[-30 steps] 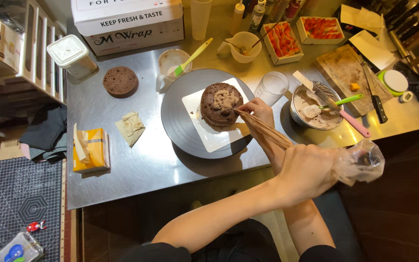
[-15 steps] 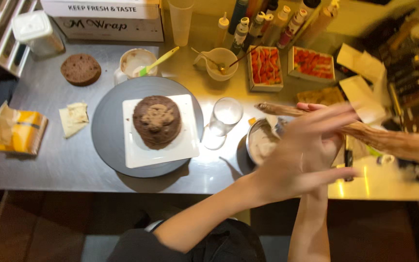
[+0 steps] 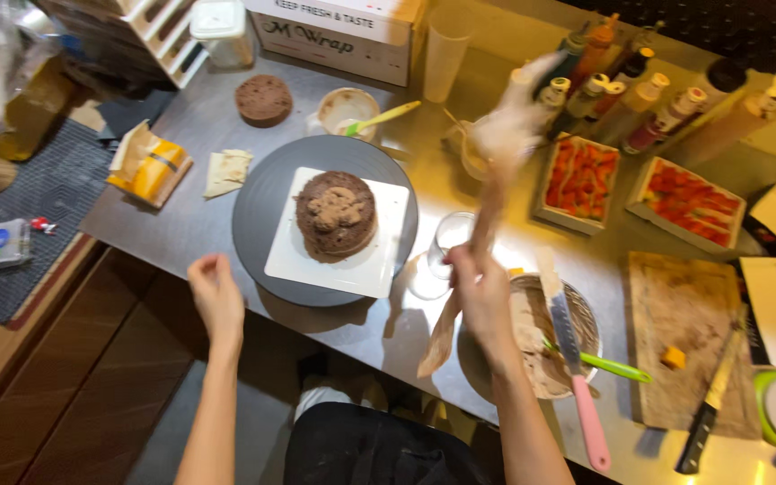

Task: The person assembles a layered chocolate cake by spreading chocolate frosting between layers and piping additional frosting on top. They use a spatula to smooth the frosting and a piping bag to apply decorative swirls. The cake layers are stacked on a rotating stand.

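While the right hand point(image 3: 482, 301) sits just right of the frame's centre, its fingers are curled tight around a long, pale, blurred piping bag point(image 3: 487, 202). The bag's long axis runs steeply, from a flat tail at lower centre, through the fist, up to a bunched whitish end near the row of sauce bottles point(image 3: 648, 99) at upper right. Blur makes it impossible to tell which end is the nozzle.

To the left of that fist, past a clear drinking glass point(image 3: 446, 247) that stands just beside it, lies the round brown chocolate cake point(image 3: 336, 214). The cake is topped with a lighter dab of cream and rests on a white square board point(image 3: 379, 260) atop a dark grey round turntable point(image 3: 258, 211). The cake is therefore left of and slightly above the right hand in the frame, near but not touching.

On the hand's other side, just to its lower right, stands a metal bowl of brownish cream point(image 3: 532, 346) with a pink-handled spatula point(image 3: 577, 386) and a green-handled one point(image 3: 608, 366) across it.

At lower left of centre, the left hand point(image 3: 216, 296) hovers empty, fingers loosely curled and thumb near forefinger, just off the turntable's lower-left edge. It is about as near the cake as the right hand, though from the opposite side.
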